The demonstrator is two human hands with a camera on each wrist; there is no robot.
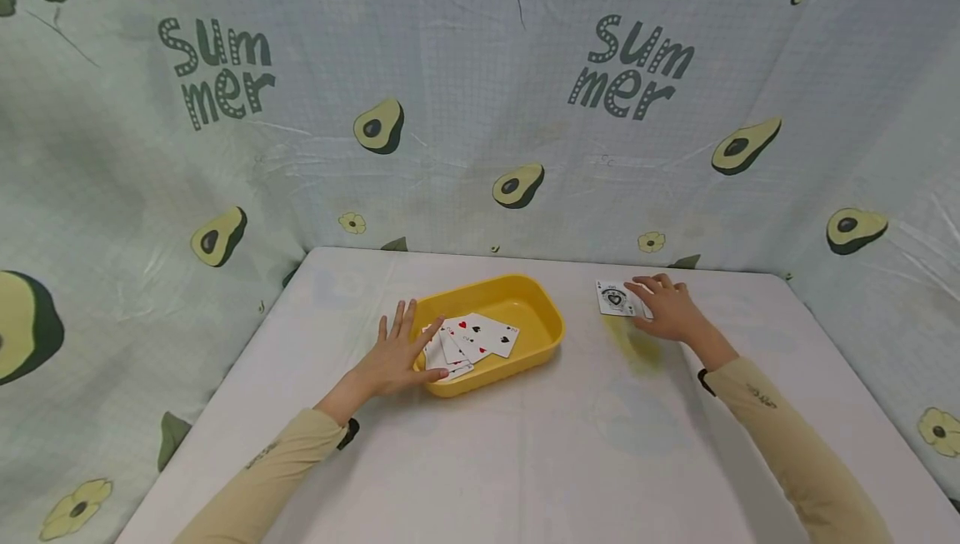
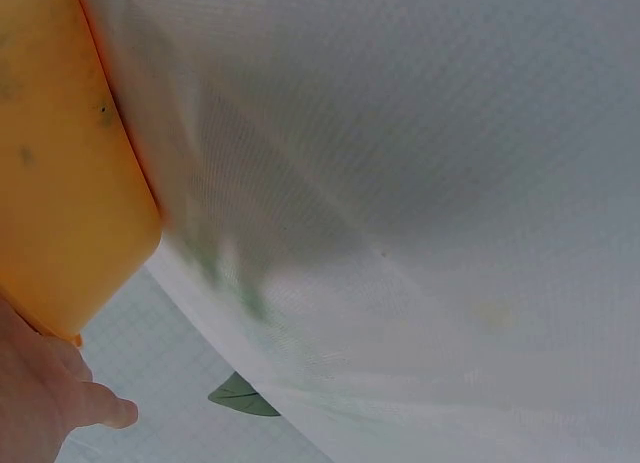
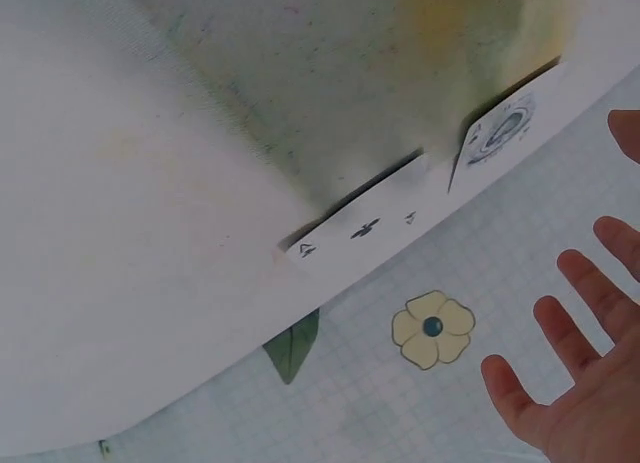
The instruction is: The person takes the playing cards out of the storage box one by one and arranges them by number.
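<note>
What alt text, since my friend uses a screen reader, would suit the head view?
A person's left hand is spread over the left end of a yellow tray holding playing cards, while the right hand is at a loose card on a pale table. Behind hangs a pale cloth printed with avocados and flowers.

- Tray [image 1: 536,315]: plain yellow.
- Tray's cards [image 1: 477,346]: white, red and black pips.
- Ornate card [image 1: 615,299]: white, black ringed emblem.
- Club card [image 3: 385,211]: white, black pips.
- Table [image 1: 525,461]: pinkish white.
- Backdrop [image 1: 450,52]: pale grey-blue, faint grid, green-yellow avocados [image 1: 519,187], dotted grey-green lettering [image 1: 630,67].
- Sleeves [image 1: 795,444]: beige, dark script.
</note>
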